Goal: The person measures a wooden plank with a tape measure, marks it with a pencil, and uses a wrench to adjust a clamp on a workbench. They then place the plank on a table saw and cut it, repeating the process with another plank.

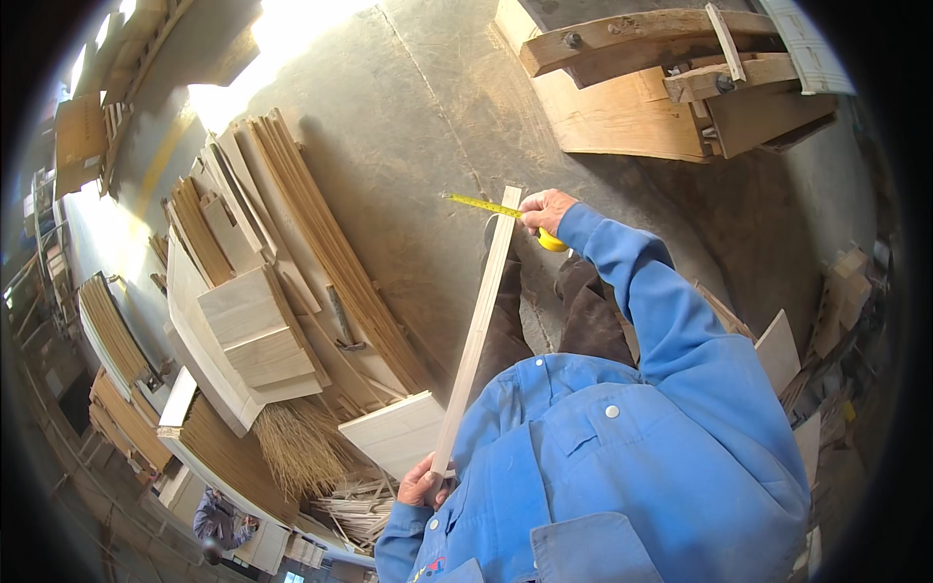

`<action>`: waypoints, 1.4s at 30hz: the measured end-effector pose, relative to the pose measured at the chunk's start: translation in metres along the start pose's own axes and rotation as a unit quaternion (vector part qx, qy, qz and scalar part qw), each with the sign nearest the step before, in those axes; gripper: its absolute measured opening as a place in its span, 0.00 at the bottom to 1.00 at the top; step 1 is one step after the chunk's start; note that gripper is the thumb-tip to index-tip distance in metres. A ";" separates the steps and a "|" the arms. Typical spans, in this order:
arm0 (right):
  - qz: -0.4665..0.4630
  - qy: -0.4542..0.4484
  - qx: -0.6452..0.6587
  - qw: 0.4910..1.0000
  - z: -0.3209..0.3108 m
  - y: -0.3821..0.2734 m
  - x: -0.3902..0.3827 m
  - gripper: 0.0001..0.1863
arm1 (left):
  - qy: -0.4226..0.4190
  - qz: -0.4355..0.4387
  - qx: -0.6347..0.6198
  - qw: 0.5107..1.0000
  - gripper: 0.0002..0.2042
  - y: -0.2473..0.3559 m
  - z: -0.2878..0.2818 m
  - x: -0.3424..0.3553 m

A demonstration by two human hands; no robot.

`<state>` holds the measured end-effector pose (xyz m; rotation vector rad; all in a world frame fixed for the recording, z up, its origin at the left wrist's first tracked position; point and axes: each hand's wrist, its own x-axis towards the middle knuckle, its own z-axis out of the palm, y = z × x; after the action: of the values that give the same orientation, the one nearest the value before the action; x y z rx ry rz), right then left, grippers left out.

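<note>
A long, narrow wooden strip (476, 340) slants up and away from my body. My left hand (420, 483) is closed around its near end, beside my blue jacket. Near the strip's far end, my right hand (546, 211) grips a yellow tape measure (552, 240). A short length of yellow blade sticks out to the left and crosses over the strip close to its tip. Whether the right fingers also touch the strip is hard to make out.
Stacked boards and long planks (321, 233) lie to the left, with a hammer (342, 319) on them. A straw broom (296, 452) rests nearer me. At the upper right stands a wooden workbench (632, 107). Another person (222, 520) is at the far lower left.
</note>
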<state>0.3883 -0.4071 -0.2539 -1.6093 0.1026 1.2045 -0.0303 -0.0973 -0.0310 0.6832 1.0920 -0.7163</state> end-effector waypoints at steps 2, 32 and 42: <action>0.004 0.005 -0.001 1.000 0.001 0.001 0.000 0.08 | -0.016 0.003 -0.017 1.000 0.32 -0.001 -0.002 0.000; 0.083 0.187 0.360 0.910 0.067 0.179 -0.133 0.28 | -0.128 0.087 0.508 0.847 0.21 0.165 0.135 0.177; -0.135 0.637 0.182 0.737 0.029 0.209 -0.216 0.13 | -0.269 0.217 0.810 0.473 0.19 -0.012 0.418 0.229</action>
<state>0.1396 -0.5775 -0.2364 -1.7186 0.8811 -0.3250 0.2499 -0.4731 -0.1185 2.0351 -0.7844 -1.2751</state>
